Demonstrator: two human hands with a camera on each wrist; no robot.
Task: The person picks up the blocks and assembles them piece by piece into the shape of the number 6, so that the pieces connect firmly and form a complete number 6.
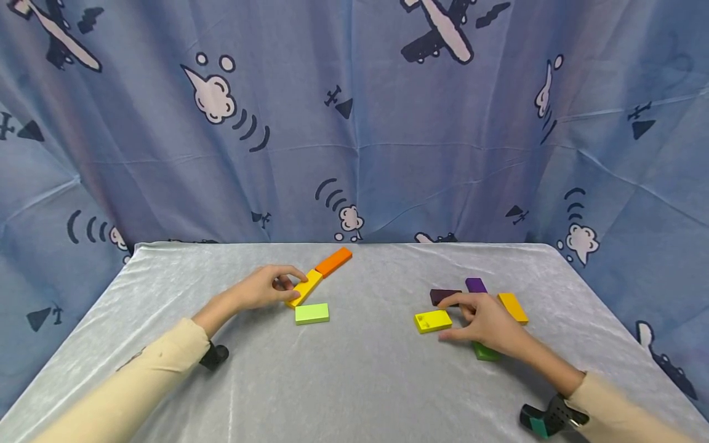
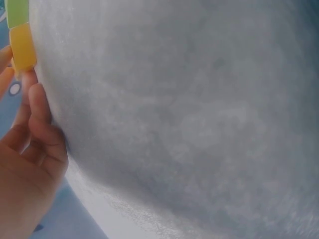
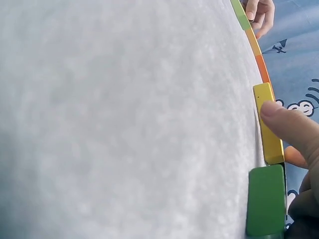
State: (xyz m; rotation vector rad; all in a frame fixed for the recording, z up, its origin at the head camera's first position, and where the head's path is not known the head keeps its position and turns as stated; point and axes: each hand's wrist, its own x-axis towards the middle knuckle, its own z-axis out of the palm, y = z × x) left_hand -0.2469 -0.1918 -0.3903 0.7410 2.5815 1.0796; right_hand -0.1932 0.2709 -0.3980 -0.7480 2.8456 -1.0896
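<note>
- Lying on the grey tablecloth (image 1: 354, 381): coloured flat blocks in two clusters, left and right.
- Left hand (image 1: 266, 289) resting on the cloth, fingers curling over the near end of the amber block (image 1: 304, 288); fingertips touching its edge, thumb underneath on the near side. Seeming a light pinch rather than a full grip.
- Amber block lying diagonally, its far end meeting the orange block (image 1: 334, 261); lime block (image 1: 312, 313) lying just beside, in front of the fingertips, untouched.
- Right hand (image 1: 487, 323) hovering low with fingers spread and relaxed, one fingertip pressing the edge of the yellow block (image 1: 433, 320); in the right wrist view, fingertip (image 3: 271, 110) sitting on top of that block's far half.
- Green block (image 1: 485, 352) lying partly under the palm, just behind the yellow one.
- Sitting beyond the right fingers: dark brown block (image 1: 443, 296), purple block (image 1: 476, 285), another amber block (image 1: 512, 307), none being touched.
</note>
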